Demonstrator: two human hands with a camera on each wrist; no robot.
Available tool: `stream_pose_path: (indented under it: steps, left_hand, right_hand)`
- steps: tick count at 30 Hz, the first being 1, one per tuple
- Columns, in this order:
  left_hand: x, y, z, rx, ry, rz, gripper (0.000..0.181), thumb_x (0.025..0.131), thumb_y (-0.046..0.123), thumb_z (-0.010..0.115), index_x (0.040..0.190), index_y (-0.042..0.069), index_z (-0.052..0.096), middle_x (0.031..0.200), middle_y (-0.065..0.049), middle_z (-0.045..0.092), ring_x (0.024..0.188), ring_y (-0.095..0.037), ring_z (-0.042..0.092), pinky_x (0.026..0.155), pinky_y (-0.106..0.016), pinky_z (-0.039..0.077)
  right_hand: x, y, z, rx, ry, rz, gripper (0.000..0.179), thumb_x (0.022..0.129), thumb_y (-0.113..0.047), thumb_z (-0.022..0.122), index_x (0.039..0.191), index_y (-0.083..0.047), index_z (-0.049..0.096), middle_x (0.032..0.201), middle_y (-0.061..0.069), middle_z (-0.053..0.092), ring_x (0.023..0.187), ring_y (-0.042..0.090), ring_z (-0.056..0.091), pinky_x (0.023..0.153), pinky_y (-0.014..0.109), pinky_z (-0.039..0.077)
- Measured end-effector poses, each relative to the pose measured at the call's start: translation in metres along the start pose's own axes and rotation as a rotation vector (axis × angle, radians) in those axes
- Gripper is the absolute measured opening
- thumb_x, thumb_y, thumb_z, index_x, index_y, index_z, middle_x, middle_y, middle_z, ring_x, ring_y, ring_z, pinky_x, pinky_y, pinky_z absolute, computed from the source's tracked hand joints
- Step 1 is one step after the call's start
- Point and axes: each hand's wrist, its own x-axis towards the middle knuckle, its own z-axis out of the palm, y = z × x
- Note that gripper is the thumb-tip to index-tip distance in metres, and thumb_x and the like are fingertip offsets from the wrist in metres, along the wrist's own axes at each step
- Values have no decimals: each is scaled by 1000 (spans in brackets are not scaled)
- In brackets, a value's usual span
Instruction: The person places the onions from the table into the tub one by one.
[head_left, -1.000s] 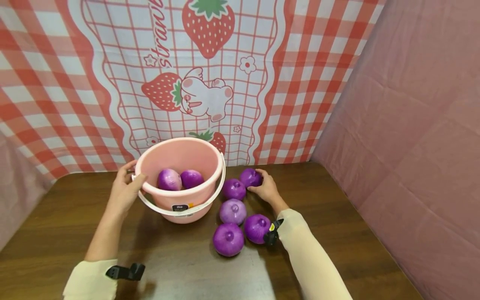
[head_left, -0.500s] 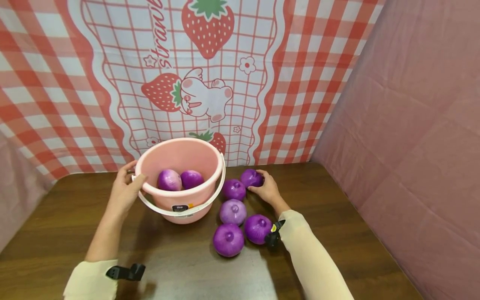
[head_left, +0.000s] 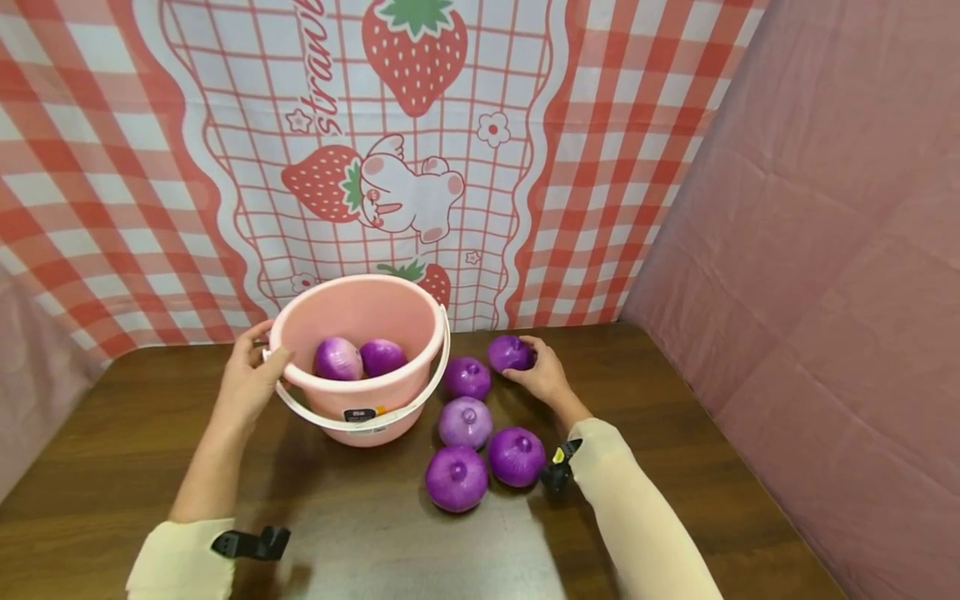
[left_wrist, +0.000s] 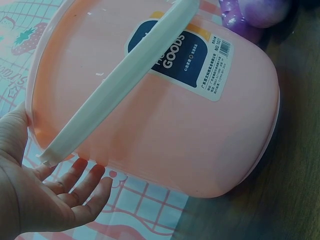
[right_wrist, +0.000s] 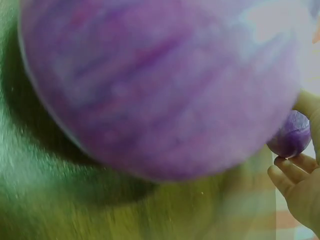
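Observation:
A pink bucket (head_left: pixel 416 333) with a white handle (head_left: pixel 307 412) stands on the brown table (head_left: pixel 360 533). Two purple onions (head_left: pixel 337 358) (head_left: pixel 383 356) lie inside it. My left hand (head_left: pixel 258 367) rests against the bucket's left wall below the rim, its fingers (left_wrist: pixel 85 180) fairly straight beside the pink wall (left_wrist: pixel 165 130). My right hand (head_left: pixel 527 360) curls its fingers round the far purple onion (head_left: pixel 508 352), seen small in the right wrist view as onion (right_wrist: pixel 292 135) above fingers (right_wrist: pixel 292 175). Several more onions lie between bucket and right arm (head_left: pixel 467 377) (head_left: pixel 465 422) (head_left: pixel 456 477).
Another onion (head_left: pixel 517 457) lies right beside my right wrist and fills the right wrist view (right_wrist: pixel 160 85). A strawberry-print cloth (head_left: pixel 390 167) hangs behind the table and a pink cloth wall (head_left: pixel 810 292) closes the right side.
My right hand has shifted the far onion slightly to the right, away from its neighbour. The left hand and the bucket have stayed put.

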Motion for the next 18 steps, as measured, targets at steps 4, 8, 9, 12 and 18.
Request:
stream_pose_path:
  steps: [4,8,9,12,18]
  left_hand:
    - [0,0,0,1,3,-3,60,90,9,52,144,2,25,82,15,50,63,3,52,57,-14,51]
    - [0,0,0,0,7,-2,60,90,10,52,144,2,25,83,13,51,63,3,52,57,-14,51]
    - [0,0,0,-2,7,-2,60,90,10,52,144,2,25,83,12,51,63,3,52,57,-14,51]
    - [1,0,0,-8,7,-2,61,91,11,52,144,2,25,83,12,50,63,3,52,57,-13,51]
    - [0,0,0,-3,1,-5,61,90,10,51,145,3,24,86,10,52,64,3,53,57,-13,51]
  right_hand:
    - [0,2,-5,8,-2,14,72,73,-17,78,135,-7,43,128,23,47,118,38,48,103,49,42]
    - [0,2,-8,18,-6,9,72,74,-17,78,136,-6,42,128,23,47,118,38,48,102,49,43]
    - [0,2,-9,24,-7,5,73,74,-17,77,136,-5,42,128,23,47,118,38,49,102,48,43]
    - [0,2,-12,26,-15,-4,73,74,-17,77,136,-4,41,128,23,47,118,38,49,102,48,43]
    - [-3,-1,-19,27,-18,-17,71,74,-16,77,135,-4,42,128,23,47,116,38,50,100,48,45]
